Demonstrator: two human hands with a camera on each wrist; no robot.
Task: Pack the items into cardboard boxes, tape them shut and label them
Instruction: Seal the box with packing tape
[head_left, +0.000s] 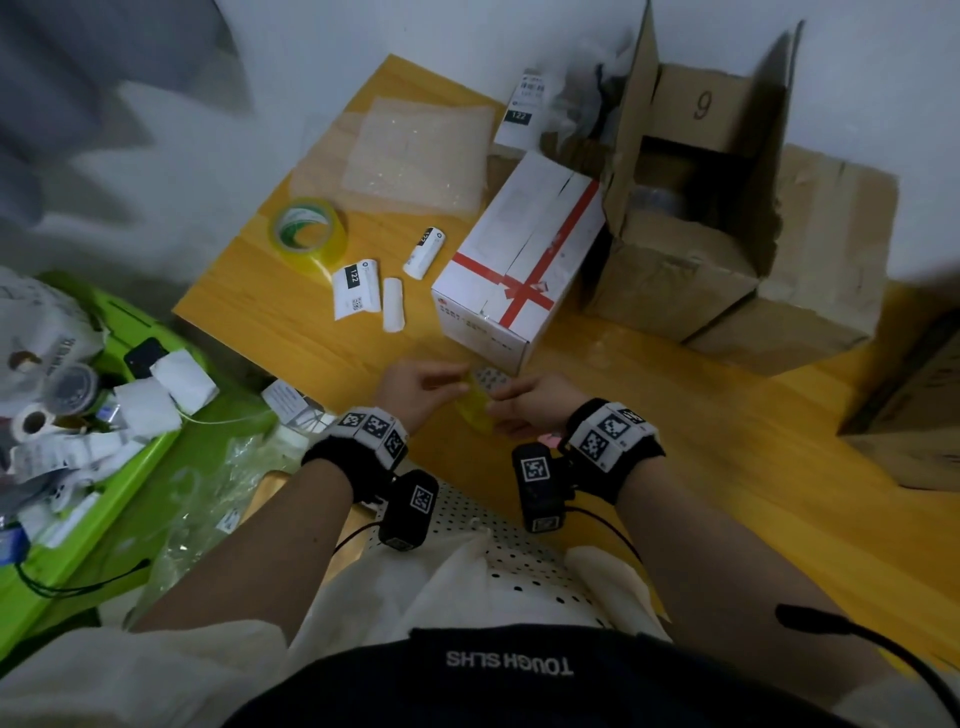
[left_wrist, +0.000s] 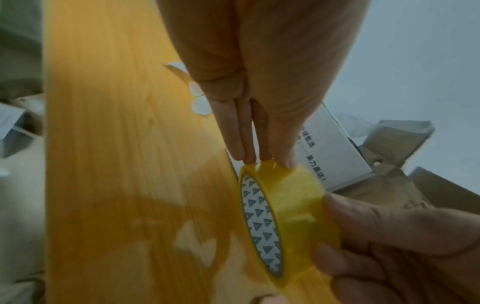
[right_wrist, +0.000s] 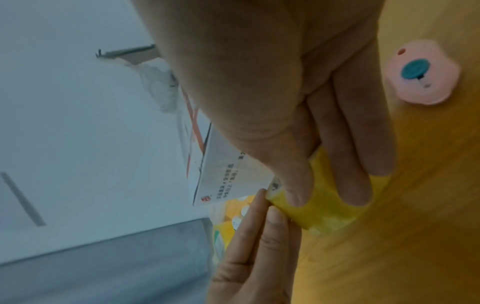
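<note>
A roll of yellow tape (head_left: 475, 410) (left_wrist: 293, 205) (right_wrist: 327, 207) is held on edge just above the wooden table (head_left: 675, 441), in front of a white box (head_left: 519, 260) closed with a cross of red tape. My right hand (head_left: 511, 402) (left_wrist: 337, 226) (right_wrist: 324, 191) grips the roll, thumb and fingers wrapped over its outer band. My left hand (head_left: 457, 382) (left_wrist: 265, 160) pinches the rim, with straight fingertips (right_wrist: 262, 195) at the edge and the thumb on the band. An open brown cardboard box (head_left: 691, 218) stands behind the white one.
A second yellow tape roll (head_left: 309, 234), a bubble-wrap sheet (head_left: 410, 150) and white labels (head_left: 356, 288) (head_left: 423, 252) lie on the table's left half. A pink cutter (right_wrist: 423, 72) sits by my right wrist. A green bin (head_left: 78, 519) of paper clutter stands at the left.
</note>
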